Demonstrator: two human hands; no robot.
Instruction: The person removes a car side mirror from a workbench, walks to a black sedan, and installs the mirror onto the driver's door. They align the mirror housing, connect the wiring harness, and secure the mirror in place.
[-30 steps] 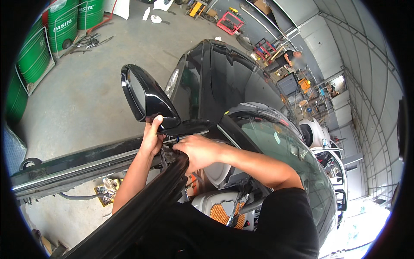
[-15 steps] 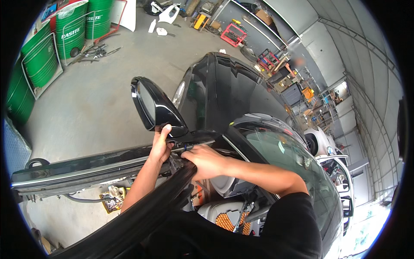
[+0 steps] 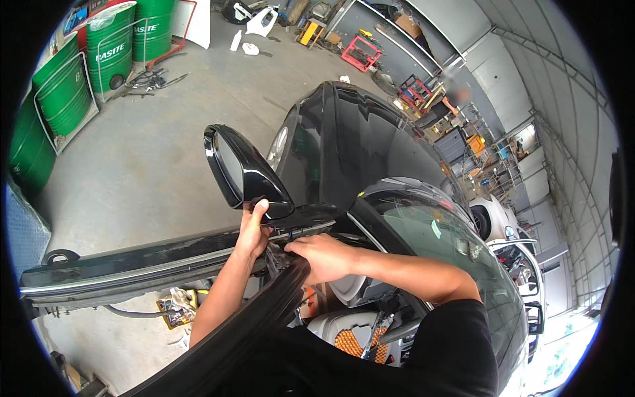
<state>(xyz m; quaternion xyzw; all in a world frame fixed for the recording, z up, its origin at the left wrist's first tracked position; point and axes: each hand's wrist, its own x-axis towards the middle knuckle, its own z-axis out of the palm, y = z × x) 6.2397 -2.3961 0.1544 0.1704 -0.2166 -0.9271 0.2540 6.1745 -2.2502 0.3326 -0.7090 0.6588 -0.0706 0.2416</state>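
Note:
A black side mirror point(image 3: 254, 182) stands at the front corner of the open black car door point(image 3: 152, 260). My left hand point(image 3: 253, 230) grips the mirror's lower end, thumb up against its housing, the other fingers curled below and partly hidden. Just right of it, my right hand point(image 3: 323, 257) is closed, fingers bent down at the door's inner corner. What its fingertips hold is hidden; a small blue piece point(image 3: 290, 233) shows beside them. From under this hand, the black window frame point(image 3: 264, 306) slants toward the lower left, across the front of my body.
Beyond the door lie the black hood point(image 3: 370, 139) and windshield point(image 3: 430, 228). A seat with a beaded cover point(image 3: 350, 341) shows inside. A yellow tray of tools point(image 3: 177, 311) sits low left. Green drums point(image 3: 111, 56) stand far left. Another person point(image 3: 444, 106) is at the far right.
The whole view has shifted slightly, with the mirror and door a little lower in it. Both hands keep nearly the same places. The far person's arm shows more.

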